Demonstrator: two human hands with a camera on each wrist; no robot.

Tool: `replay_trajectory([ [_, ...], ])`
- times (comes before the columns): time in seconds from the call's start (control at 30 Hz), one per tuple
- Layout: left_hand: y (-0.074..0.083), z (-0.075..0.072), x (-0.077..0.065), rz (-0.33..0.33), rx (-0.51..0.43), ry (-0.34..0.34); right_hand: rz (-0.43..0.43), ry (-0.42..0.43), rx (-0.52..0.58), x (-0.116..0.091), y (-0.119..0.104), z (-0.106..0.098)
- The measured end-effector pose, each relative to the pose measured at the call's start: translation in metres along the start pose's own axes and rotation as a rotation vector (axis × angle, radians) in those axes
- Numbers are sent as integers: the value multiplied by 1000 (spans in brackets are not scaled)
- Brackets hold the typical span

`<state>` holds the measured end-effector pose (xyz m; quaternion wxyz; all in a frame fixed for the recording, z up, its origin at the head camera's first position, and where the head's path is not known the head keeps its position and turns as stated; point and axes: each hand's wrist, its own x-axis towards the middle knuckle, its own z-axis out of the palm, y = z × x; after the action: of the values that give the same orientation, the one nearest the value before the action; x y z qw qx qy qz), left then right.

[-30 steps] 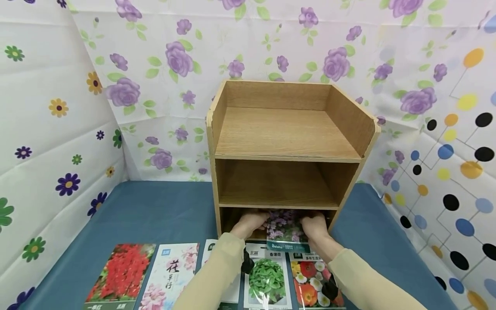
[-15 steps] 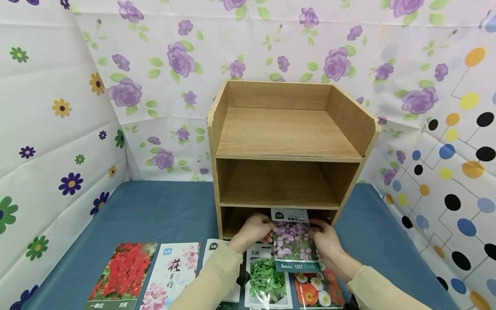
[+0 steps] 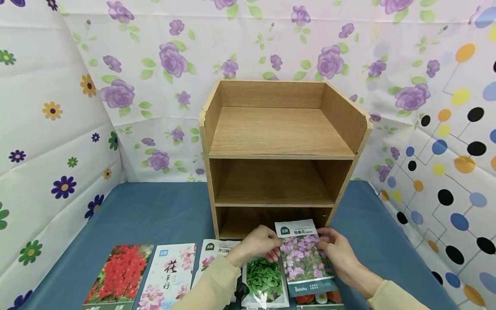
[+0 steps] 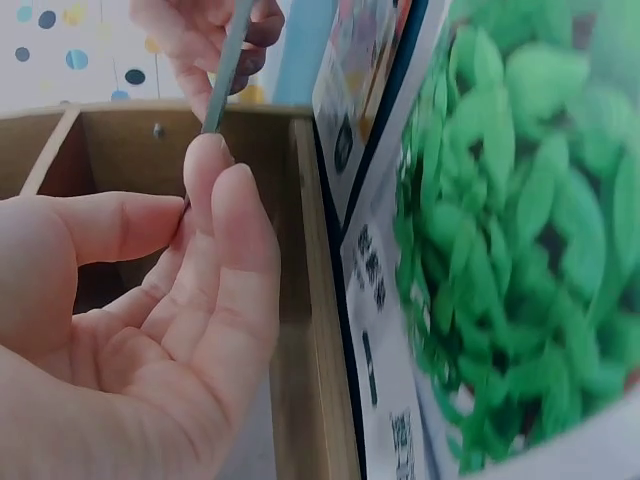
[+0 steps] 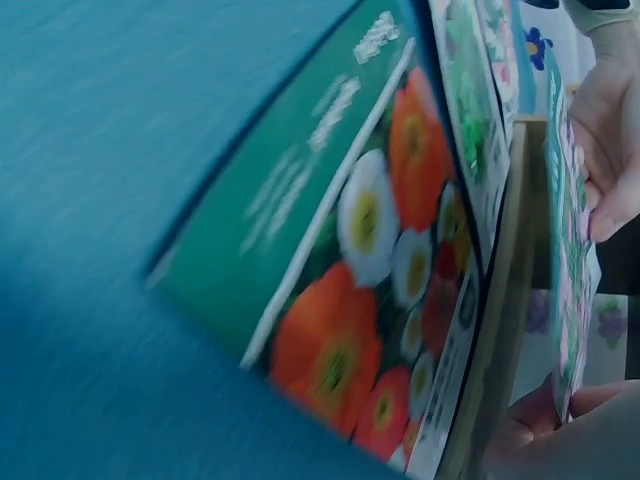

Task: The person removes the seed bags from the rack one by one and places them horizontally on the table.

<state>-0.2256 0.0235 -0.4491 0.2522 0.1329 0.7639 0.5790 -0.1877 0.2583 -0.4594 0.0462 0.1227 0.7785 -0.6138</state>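
Note:
Both hands hold a seed packet with purple flowers point(image 3: 302, 258), tilted in front of the shelf's lowest compartment. My left hand point(image 3: 258, 245) pinches its left edge between thumb and fingers, as the left wrist view also shows. At the right edge, my right hand point(image 3: 339, 254) grips it with thumb and fingers. Beneath and behind the purple packet lies a packet with orange and white flowers point(image 5: 370, 260), partly covered in the head view. Next to it, below my left hand, is a packet with green leaves point(image 3: 265, 280).
A wooden shelf unit point(image 3: 271, 157) with stacked compartments stands at the back. On the blue cloth point(image 3: 162, 211) lie a red-flower packet point(image 3: 120, 273), a pink-blossom packet point(image 3: 168, 273) and a white packet point(image 3: 217, 249), partly hidden by the left sleeve. Patterned cloths hang around.
Both hands have drawn the purple-flower packet out of the lowest compartment towards me. Its white top now shows fully, and it covers more of the orange-flower packet.

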Motion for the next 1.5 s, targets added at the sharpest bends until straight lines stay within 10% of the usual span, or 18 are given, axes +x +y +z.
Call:
replay_trajectory([
  [0.73, 1, 43, 6, -32, -51, -222, 104, -195, 11, -6, 23, -75],
  [1.5, 17, 94, 46, -110, -125, -211, 68, -9, -309, 5, 41, -126],
])
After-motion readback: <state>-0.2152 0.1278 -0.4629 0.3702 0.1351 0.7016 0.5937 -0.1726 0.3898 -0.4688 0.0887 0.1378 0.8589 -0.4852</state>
